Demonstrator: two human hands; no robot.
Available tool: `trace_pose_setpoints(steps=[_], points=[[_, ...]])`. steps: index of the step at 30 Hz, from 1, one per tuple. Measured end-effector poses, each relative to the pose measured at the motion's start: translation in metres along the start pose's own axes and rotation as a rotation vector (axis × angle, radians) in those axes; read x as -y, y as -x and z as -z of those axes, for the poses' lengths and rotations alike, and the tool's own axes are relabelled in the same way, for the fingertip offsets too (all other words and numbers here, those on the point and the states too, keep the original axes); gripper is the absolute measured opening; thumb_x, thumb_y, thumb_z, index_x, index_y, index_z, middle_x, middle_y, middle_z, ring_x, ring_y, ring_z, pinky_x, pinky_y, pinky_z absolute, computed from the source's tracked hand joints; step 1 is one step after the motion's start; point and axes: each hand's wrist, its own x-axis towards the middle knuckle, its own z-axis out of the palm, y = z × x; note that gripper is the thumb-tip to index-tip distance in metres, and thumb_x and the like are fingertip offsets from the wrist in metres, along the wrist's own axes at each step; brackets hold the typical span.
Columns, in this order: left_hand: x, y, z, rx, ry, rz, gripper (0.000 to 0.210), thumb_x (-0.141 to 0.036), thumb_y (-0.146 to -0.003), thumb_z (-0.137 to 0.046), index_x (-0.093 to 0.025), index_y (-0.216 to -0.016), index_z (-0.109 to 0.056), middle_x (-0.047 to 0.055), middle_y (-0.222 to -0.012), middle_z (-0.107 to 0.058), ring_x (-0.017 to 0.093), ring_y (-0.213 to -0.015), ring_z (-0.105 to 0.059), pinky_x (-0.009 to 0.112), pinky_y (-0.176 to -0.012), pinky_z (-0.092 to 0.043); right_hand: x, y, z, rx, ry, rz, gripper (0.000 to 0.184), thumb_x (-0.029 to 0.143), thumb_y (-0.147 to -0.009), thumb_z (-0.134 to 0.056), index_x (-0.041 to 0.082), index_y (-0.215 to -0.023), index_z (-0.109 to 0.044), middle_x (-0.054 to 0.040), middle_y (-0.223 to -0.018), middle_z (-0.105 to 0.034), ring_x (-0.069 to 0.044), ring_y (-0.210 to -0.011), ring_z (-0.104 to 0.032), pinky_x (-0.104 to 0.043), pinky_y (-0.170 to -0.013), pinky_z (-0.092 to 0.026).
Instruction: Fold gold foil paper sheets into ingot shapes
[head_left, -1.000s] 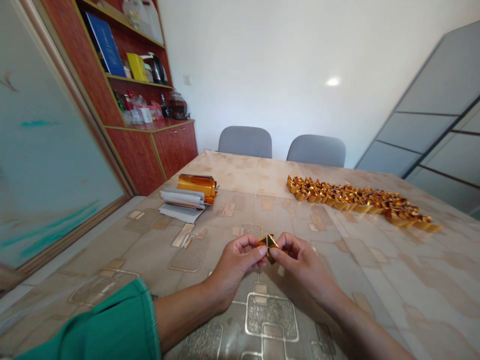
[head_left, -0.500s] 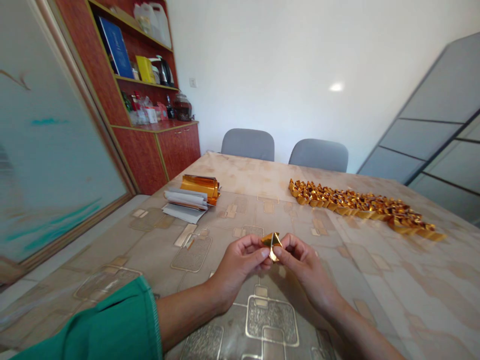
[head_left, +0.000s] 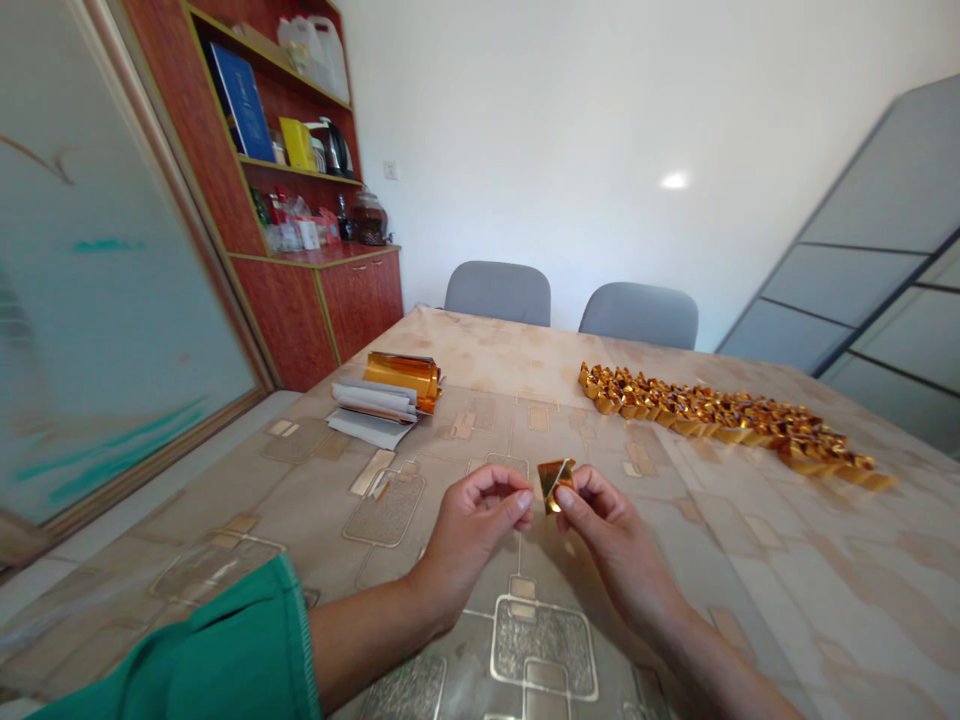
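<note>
Beige patterned table covering (head_left: 750, 590) is spread beneath the whole scene, its glossy surface marked with rounded rectangles. On the far left, a pale frosted panel (head_left: 112, 290) streaked with teal is framed in brown, and along the near edge a green fabric sleeve (head_left: 195, 650) is seen. Beyond, a reddish-brown wooden cabinet (head_left: 285, 310) is filled with goods: a tall blue folder (head_left: 244, 100) is leaned there, and beside it a yellow upright box (head_left: 298, 145) and a black-and-silver kettle (head_left: 337, 150) are shelved. Over to the table's far left, where a curved stack of shiny gold foil sheets (head_left: 403, 373) is laid just behind folded grey-white sheets (head_left: 373, 402).

Now the near middle! The left hand (head_left: 476, 515) is held free, fingers loosely curled, thumb close by their tips, just apart from a small folded gold foil piece (head_left: 553, 480). That piece is raised above the covering, tilted, and gripped between the thumb and fingers of the right hand (head_left: 607, 525). Behind, two grey rounded chair backs (head_left: 499, 292) are lined up against a white wall (head_left: 525, 130). Finally, on the far right, a long band of folded gold foil pieces (head_left: 720, 405) is set out, closely packed.
</note>
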Motion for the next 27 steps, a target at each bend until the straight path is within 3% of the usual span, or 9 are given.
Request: trace_pose_setpoints(steps=[10, 17, 27], points=[[0.000, 0.000, -0.001, -0.018, -0.011, 0.009, 0.020, -0.031, -0.069, -0.081, -0.014, -0.075, -0.071, 0.001, -0.065, -0.066, 0.013, -0.061, -0.058, 0.024, -0.062, -0.046, -0.002, 0.005, -0.006, 0.027, 0.038, 0.039, 0.032, 0.047, -0.082, -0.071, 0.023, -0.072, -0.053, 0.0034, -0.068, -0.049, -0.016, -0.065, -0.044, -0.027, -0.060, -0.037], [0.002, -0.002, 0.001, -0.009, 0.029, 0.058, 0.023, -0.032, -0.068, -0.082, -0.013, -0.076, -0.070, 0.000, -0.063, -0.065, 0.011, -0.058, -0.057, 0.023, -0.059, -0.046, -0.011, 0.006, -0.003, 0.070, 0.118, 0.085, 0.025, 0.042, -0.092, -0.061, 0.023, -0.078, -0.051, 0.0023, -0.074, -0.051, -0.016, -0.070, -0.046, -0.028, -0.064, -0.039], [0.003, -0.001, -0.001, -0.011, 0.020, 0.059, 0.024, -0.031, -0.068, -0.082, -0.015, -0.076, -0.065, -0.001, -0.067, -0.064, 0.011, -0.059, -0.058, 0.022, -0.059, -0.046, -0.020, 0.005, -0.001, 0.039, 0.148, 0.078, 0.024, 0.039, -0.092, -0.062, 0.023, -0.078, -0.051, 0.0030, -0.072, -0.052, -0.015, -0.066, -0.046, -0.028, -0.063, -0.037]])
